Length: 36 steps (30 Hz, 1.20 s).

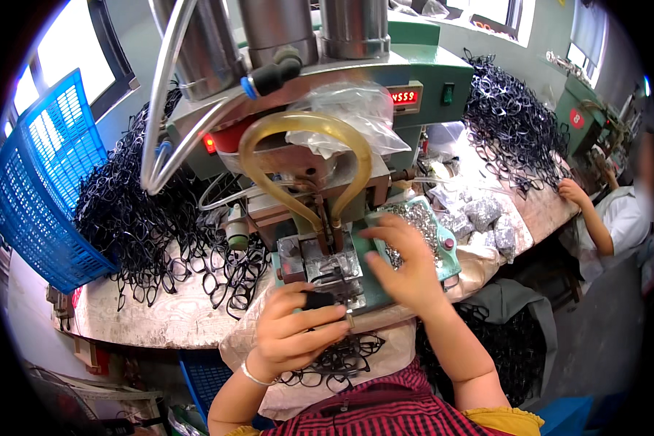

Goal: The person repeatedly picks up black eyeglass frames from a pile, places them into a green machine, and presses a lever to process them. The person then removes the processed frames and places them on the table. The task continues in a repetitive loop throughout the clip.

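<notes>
A bench machine's metal fixture (pixel 334 270) stands in front of me, beneath two copper-coloured electrode arms (pixel 333 236) joined to a looped yellowish hose (pixel 305 120). My left hand (pixel 294 334) is at the fixture's front edge, fingers curled together, with a black cover on one finger. What it grips is hidden; a thin dark piece lies on the fixture just beyond the fingertips. To the right, my right hand (pixel 410 269) hovers over the green base, thumb and fingers apart with nothing visible between them. Beside it sits a green tray (pixel 450 270) of small metal parts.
Black eyeglass frames (pixel 131 211) are heaped at the left, and another pile (pixel 512 123) is at the back right. A blue plastic basket (pixel 51 189) leans at the left. Bags of small parts (pixel 483 214) lie right of the tray. A co-worker (pixel 621 218) sits far right.
</notes>
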{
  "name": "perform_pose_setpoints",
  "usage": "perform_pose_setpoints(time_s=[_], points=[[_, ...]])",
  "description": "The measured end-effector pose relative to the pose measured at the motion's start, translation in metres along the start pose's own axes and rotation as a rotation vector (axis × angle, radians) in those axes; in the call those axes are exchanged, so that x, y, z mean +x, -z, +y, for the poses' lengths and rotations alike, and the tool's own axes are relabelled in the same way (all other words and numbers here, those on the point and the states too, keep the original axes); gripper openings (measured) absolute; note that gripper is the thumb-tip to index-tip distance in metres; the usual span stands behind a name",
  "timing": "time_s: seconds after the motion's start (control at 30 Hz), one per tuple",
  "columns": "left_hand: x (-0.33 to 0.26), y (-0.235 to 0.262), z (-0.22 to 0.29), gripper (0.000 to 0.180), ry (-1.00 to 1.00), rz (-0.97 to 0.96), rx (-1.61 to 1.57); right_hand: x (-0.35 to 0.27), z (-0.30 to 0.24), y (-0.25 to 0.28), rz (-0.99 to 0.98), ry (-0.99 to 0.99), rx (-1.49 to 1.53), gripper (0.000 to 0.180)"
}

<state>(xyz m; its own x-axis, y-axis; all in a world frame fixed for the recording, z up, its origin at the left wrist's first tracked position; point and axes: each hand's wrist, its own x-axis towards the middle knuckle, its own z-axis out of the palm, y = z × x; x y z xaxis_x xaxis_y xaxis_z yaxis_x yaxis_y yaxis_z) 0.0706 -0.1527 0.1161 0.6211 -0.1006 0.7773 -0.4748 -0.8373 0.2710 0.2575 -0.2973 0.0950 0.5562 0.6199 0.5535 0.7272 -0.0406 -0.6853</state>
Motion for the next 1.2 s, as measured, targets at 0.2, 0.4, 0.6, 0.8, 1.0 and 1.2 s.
perform_pose_setpoints(time_s=[0.2,0.4,0.6,0.8,1.0,1.2], points=[[0.001,-0.009,-0.011,0.025,-0.013,-0.048,0.029,-0.039,0.093,0.014,0.131,-0.089,-0.444,0.014],[0.003,-0.009,-0.008,0.025,0.011,-0.054,0.023,-0.017,0.076,-0.002,-0.127,0.272,-0.469,0.017],[-0.056,-0.004,0.032,0.030,0.149,0.095,0.389,-0.015,0.090,0.006,0.243,-0.018,-0.269,0.009],[-0.117,0.079,-0.021,0.015,0.798,0.796,0.638,-0.057,0.104,0.011,0.615,-0.516,0.577,0.007],[-0.140,0.119,-0.140,0.020,0.591,0.017,1.009,-0.015,0.089,-0.030,0.402,-0.369,0.556,0.008],[-0.197,0.112,-0.183,0.016,0.650,-0.201,1.001,-0.037,0.081,-0.009,0.332,-0.428,0.144,0.010]])
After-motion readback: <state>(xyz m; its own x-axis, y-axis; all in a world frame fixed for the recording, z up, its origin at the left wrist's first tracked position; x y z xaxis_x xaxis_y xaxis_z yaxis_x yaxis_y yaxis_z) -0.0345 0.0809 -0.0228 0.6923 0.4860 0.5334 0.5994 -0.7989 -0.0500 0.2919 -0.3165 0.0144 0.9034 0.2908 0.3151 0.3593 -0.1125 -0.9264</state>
